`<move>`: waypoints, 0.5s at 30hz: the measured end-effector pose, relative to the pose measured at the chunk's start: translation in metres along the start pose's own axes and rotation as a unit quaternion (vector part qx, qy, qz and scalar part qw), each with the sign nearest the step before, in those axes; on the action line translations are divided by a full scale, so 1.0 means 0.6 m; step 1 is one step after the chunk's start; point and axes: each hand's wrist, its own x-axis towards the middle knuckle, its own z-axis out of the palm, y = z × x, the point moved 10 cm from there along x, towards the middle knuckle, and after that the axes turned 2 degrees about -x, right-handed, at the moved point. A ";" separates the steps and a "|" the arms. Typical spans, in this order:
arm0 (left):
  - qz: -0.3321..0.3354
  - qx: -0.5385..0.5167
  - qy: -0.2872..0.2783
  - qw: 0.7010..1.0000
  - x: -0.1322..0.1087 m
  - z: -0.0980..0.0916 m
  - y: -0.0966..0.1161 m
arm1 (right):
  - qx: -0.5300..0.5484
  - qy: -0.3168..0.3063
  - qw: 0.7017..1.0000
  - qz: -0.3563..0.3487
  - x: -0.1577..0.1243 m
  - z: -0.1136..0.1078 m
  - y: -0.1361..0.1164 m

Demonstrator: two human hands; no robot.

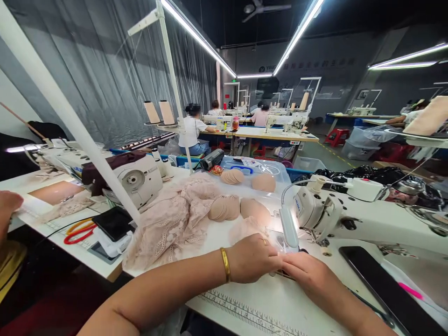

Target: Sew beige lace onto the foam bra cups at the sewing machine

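In the head view, the person's left hand [254,258], with a gold bangle [226,264] on its wrist, and right hand [308,275] lay close together on the white worktable [245,294]. Their fingertips met just below the needle end of the white industrial sewing machine [350,219]. Whether the fingers pinched anything or only pressed down could not be told.

A thin pale-pink piece of fabric [245,229] lay on the table just beyond the left hand, beside the machine's small lit lamp [289,228]. Behind it stood stacks of beige foam cups [224,207], with a heap of pink lace cloth [171,219] to their left. A black phone [385,284] lay to the right of the right hand. A printed ruler strip [252,317] ran along the table's near edge. At the far left edge, another person's hand [7,205] rested on a neighbouring table.
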 end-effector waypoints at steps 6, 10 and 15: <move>-0.032 0.011 0.024 0.999 0.034 0.031 -0.025 | -0.028 0.003 0.999 -0.035 -0.035 0.001 0.024; -0.037 0.010 0.065 0.997 0.022 0.035 -0.023 | -0.041 -0.048 0.998 0.014 -0.046 0.014 0.039; -0.047 -0.003 0.061 0.997 0.025 0.039 -0.022 | -0.026 -0.069 0.997 0.025 -0.044 0.010 0.039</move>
